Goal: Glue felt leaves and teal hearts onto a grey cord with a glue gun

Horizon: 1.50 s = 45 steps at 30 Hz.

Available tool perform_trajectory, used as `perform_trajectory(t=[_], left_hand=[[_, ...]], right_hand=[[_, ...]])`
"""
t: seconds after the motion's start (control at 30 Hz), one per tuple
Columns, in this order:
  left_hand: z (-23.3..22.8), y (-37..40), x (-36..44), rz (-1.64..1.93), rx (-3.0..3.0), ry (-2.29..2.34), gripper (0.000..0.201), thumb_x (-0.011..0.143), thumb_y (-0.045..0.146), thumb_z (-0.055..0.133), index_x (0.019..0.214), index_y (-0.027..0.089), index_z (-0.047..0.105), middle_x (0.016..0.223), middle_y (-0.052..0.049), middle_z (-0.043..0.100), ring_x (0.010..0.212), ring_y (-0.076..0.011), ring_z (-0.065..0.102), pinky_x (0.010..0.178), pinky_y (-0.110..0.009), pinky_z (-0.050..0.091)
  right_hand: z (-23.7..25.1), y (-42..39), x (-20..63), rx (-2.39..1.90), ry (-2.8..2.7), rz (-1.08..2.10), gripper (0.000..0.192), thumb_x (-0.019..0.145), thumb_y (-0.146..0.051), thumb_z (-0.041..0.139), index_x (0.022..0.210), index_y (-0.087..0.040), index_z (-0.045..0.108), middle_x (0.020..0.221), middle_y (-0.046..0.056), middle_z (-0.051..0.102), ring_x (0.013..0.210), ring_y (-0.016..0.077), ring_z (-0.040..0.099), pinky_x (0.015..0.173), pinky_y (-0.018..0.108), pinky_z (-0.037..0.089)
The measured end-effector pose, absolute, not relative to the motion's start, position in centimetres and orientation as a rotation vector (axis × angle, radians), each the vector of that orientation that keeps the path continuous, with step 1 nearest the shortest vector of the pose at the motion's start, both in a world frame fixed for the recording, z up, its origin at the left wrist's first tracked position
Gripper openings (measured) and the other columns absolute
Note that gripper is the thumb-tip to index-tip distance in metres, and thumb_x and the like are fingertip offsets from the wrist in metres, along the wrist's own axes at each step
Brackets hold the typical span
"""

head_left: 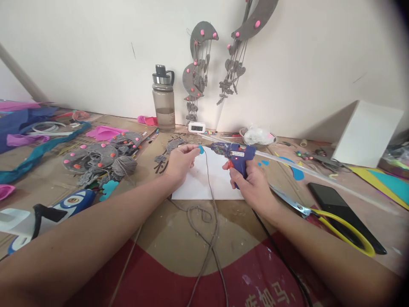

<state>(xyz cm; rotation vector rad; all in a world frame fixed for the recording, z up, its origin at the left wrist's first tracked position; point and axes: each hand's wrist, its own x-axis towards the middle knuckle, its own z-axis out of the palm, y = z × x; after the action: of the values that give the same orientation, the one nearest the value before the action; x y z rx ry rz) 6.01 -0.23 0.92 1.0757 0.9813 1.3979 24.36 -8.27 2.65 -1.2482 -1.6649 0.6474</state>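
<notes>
My left hand (183,160) pinches a small blue felt piece (201,149) between thumb and fingertips. A grey cord (209,181) runs down from beside that piece, across a white sheet (185,187), and loops over the cardboard below. Wrapped around the handle of a dark blue glue gun (239,160) is my right hand (254,181). The gun's nozzle points left, close to the blue piece; whether they touch I cannot tell. A long clear glue stick (306,169) sticks out of the gun's back.
Yellow-handled scissors (338,228) and a black phone (345,213) lie at the right. A water bottle (164,102) and small digital clock (196,127) stand by the wall. Left are grey felt moons (92,157), a yarn ball (124,165) and a blue-white tool (68,209).
</notes>
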Motion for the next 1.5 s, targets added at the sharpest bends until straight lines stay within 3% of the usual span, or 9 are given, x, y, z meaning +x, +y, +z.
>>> perform_trajectory(t=[0.17, 0.43, 0.67, 0.9, 1.3, 1.5], left_hand=[[0.9, -0.4, 6.1, 1.373, 1.075, 0.973, 0.019, 0.063, 0.026, 0.072, 0.076, 0.014, 0.067, 0.063, 0.002, 0.053, 0.046, -0.0034, 0.034, 0.040, -0.020, 0.021], [0.9, -0.6, 6.2, 1.360, 1.109, 0.962, 0.018, 0.063, 0.026, 0.072, 0.076, 0.014, 0.068, 0.065, 0.000, 0.054, 0.047, -0.0037, 0.034, 0.041, -0.020, 0.022], [0.7, -0.7, 6.3, 1.346, 1.128, 0.956, 0.019, 0.063, 0.027, 0.072, 0.076, 0.013, 0.069, 0.062, 0.001, 0.053, 0.047, -0.0042, 0.034, 0.042, -0.021, 0.023], [1.0, -0.8, 6.3, 1.356, 1.100, 0.964, 0.019, 0.062, 0.025, 0.071, 0.075, 0.012, 0.067, 0.059, 0.002, 0.051, 0.047, -0.0042, 0.034, 0.043, -0.021, 0.021], [1.0, -0.9, 6.5, 1.323, 1.139, 0.983, 0.017, 0.061, 0.025, 0.071, 0.071, 0.012, 0.066, 0.056, 0.002, 0.050, 0.046, -0.0048, 0.035, 0.044, -0.022, 0.023], [1.1, -0.5, 6.3, 1.340, 1.033, 0.963, 0.019, 0.059, 0.025, 0.073, 0.070, 0.011, 0.065, 0.056, 0.001, 0.051, 0.047, -0.0052, 0.036, 0.043, -0.022, 0.024]], right_hand=[[2.5, -8.5, 24.5, -1.323, -1.791, 0.441, 0.019, 0.088, -0.031, 0.046, 0.102, -0.020, 0.054, 0.092, 0.004, 0.064, 0.066, 0.0132, 0.054, 0.066, 0.030, 0.042], [2.4, -8.6, 24.3, -1.306, -1.852, 0.396, 0.016, 0.089, -0.028, 0.045, 0.102, -0.020, 0.050, 0.094, 0.006, 0.062, 0.076, 0.0179, 0.058, 0.071, 0.032, 0.044], [1.9, -8.4, 24.2, -1.307, -1.889, 0.237, 0.024, 0.089, -0.029, 0.045, 0.110, -0.018, 0.049, 0.099, 0.010, 0.065, 0.087, 0.0225, 0.061, 0.079, 0.037, 0.046], [1.0, -8.3, 24.2, -1.365, -1.897, 0.112, 0.026, 0.089, -0.035, 0.045, 0.107, -0.016, 0.049, 0.094, 0.013, 0.065, 0.083, 0.0257, 0.061, 0.073, 0.040, 0.048], [0.9, -8.3, 24.2, -1.291, -1.911, 0.079, 0.025, 0.090, -0.033, 0.044, 0.109, -0.017, 0.050, 0.099, 0.014, 0.065, 0.090, 0.0264, 0.061, 0.076, 0.042, 0.049], [1.3, -8.5, 24.2, -1.257, -1.873, 0.066, 0.020, 0.090, -0.033, 0.045, 0.102, -0.019, 0.051, 0.092, 0.012, 0.065, 0.083, 0.0246, 0.061, 0.076, 0.042, 0.049]])
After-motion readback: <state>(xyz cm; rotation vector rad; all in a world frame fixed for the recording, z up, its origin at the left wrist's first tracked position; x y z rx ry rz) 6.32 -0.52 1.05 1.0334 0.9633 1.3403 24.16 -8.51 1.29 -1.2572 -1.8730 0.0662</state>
